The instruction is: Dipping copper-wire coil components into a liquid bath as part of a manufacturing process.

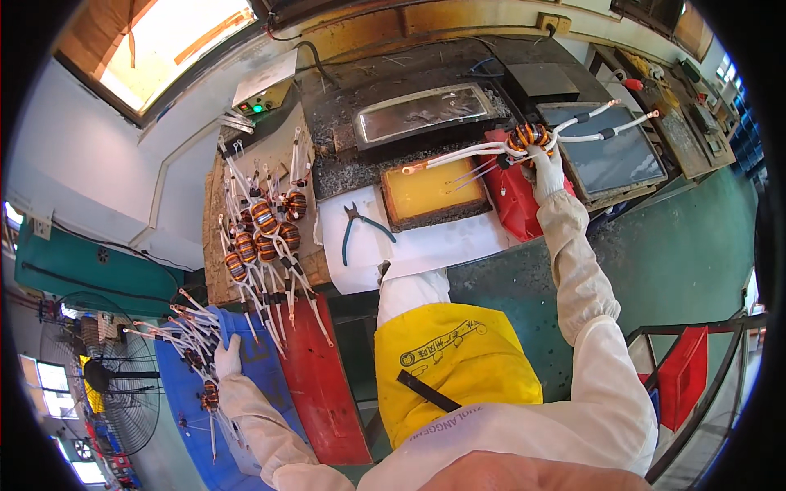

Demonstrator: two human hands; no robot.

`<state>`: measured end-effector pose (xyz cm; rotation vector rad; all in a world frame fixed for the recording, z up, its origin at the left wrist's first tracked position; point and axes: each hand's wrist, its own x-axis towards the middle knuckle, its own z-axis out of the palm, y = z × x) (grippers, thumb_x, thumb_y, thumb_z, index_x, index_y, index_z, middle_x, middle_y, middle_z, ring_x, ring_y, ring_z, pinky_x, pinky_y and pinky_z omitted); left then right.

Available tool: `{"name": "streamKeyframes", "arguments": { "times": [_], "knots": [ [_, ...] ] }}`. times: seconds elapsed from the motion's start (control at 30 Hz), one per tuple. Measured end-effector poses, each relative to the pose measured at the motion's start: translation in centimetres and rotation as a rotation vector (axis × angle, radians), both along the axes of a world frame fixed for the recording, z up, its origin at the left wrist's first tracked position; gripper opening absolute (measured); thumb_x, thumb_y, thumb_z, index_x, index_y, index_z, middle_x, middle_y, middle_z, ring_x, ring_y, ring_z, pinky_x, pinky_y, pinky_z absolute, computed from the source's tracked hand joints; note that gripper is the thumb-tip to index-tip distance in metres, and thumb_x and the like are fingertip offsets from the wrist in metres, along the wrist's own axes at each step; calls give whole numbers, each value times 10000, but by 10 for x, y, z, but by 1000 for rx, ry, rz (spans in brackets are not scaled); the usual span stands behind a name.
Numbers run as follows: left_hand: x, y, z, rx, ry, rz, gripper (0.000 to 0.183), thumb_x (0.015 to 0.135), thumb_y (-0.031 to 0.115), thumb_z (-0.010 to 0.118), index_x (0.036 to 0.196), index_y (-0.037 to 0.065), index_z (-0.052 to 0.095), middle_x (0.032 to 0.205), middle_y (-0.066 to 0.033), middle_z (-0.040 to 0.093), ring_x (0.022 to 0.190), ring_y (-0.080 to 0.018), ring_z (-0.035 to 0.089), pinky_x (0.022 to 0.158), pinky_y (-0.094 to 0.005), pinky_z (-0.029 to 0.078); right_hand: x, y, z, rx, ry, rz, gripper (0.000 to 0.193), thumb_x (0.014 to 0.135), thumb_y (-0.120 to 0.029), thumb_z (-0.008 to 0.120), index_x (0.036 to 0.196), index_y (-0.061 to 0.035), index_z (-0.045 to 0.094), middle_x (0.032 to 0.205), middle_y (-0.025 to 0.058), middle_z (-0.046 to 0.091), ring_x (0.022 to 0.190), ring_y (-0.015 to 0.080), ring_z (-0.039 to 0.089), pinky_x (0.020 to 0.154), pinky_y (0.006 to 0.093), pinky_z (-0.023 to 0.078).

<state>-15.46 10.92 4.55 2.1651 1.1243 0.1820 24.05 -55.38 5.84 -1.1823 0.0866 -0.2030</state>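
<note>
Seemingly well lit in the head view, the gloved right hand (pixel 547 175) is closed on a copper-wound coil (pixel 524 137) with white leads, held to the right of an amber-filled tray (pixel 442 217). At the blue bin (pixel 264 380), the gloved left hand (pixel 228 357) touches the rim; its fingers are partly hidden, so I cannot tell its grip. Pliers (pixel 368 220) lie on white paper (pixel 413 259).

- Yellow cloth (pixel 471 372) over the lap bears a short row of black printed characters (pixel 450 337) with a black line drawing (pixel 426 354).
- White top (pixel 532 434) shows a line of dark capital letters (pixel 443 425).
- Box (pixel 274 80) with a green light (pixel 257 108) has markings too small to read.
</note>
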Motion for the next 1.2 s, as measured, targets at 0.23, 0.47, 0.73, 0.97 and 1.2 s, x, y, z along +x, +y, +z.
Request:
{"name": "streamKeyframes", "arguments": {
  "times": [0.23,0.47,0.73,0.97,1.2],
  "knots": [
    [1,0,4,-29,15,-15,477,869,349,636,1149,-37,625,1023,-114,680,903,-202,619,854,-322,459,-3,5,6,-98,37,-53,377,862,-141,629,1220,-128,508,805,10,597,555,69,522,421,195,371],
    [2,-2,4,-41,-16,-2,452,875,323,634,1148,-37,627,988,-93,678,881,-179,613,828,-310,465,-6,3,10,-98,50,3,495,838,-132,675,1294,-106,486,828,1,567,619,72,535,466,211,414],
    [4,-10,9,-82,-42,7,439,874,325,636,1138,-26,639,975,-78,679,867,-167,605,823,-308,466,-7,4,11,-151,65,-10,497,822,-122,675,1285,-108,495,832,0,570,617,77,536,478,211,427],
    [1,-1,2,-48,-39,12,452,864,341,642,1125,-29,644,975,-86,680,865,-178,609,820,-312,466,-10,8,14,-154,49,8,457,826,-109,674,1253,-110,511,813,-6,570,586,69,514,461,205,390],
    [-2,4,-2,-35,-22,11,452,860,352,644,1110,-25,646,950,-90,675,837,-176,608,794,-312,469,-8,10,11,-198,32,14,437,845,-109,662,1255,-115,510,790,-21,568,548,52,496,439,192,371]
  ]
}}
